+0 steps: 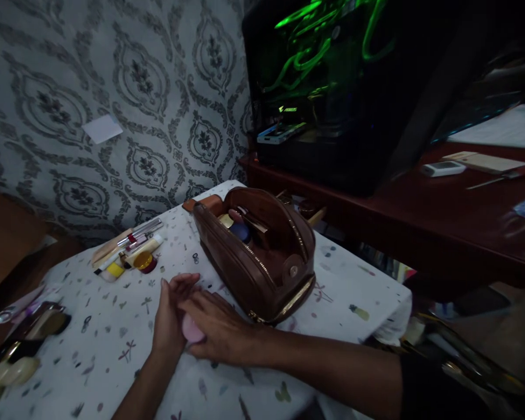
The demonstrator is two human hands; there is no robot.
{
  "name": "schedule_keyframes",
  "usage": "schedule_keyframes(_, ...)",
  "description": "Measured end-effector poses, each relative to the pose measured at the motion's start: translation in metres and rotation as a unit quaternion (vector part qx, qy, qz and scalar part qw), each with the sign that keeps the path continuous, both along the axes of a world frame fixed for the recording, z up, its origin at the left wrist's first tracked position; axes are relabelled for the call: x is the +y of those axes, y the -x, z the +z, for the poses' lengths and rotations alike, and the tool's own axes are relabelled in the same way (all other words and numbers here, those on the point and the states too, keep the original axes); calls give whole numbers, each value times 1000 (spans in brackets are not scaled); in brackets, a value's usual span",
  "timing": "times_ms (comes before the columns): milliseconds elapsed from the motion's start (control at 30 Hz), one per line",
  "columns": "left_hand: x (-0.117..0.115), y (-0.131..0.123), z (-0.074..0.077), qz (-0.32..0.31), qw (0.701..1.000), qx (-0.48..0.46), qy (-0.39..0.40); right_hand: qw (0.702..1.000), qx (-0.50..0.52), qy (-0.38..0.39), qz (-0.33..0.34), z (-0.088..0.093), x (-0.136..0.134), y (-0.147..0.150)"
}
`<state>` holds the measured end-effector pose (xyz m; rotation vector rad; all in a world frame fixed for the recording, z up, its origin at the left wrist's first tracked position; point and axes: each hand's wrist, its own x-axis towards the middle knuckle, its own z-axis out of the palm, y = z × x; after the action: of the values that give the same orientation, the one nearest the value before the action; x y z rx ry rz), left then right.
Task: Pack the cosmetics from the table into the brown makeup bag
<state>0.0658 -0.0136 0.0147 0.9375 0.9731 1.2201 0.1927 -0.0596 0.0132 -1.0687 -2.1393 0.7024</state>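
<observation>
Pink puff (191,331) is clasped between your left hand (170,315) and right hand (216,332), on the worktop (91,356), just beside the brown pouch (262,262).

Dim room, green glow from computer case (328,64), right edge blurred, corners warped.

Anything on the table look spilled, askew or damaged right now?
Nothing spilled or broken. The brown leather zip pouch stands open, cosmetics inside; left hand and right hand rest against a small pink rounded object.
</observation>
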Motion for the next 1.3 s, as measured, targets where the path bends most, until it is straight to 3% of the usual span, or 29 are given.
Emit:
schedule_keyframes(367, 6, 5, 6, -14, 998, -60, 3, 995, -54, 33, -71, 9, -4, 0)
schedule_keyframes(533, 4, 5, 5, -18, 998, -54, -1, 997, -50, 21, -58, 5, -7, 0)
schedule_keyframes(767, -4, 1, 3, -51, 996, 7, -70, 999, 5, -19, -38, -1, -8, 1)
schedule_keyframes(1300, -5, -2, 9, -69, 993, 67, -75, 999, -8, -15, -34, 3, -8, -6)
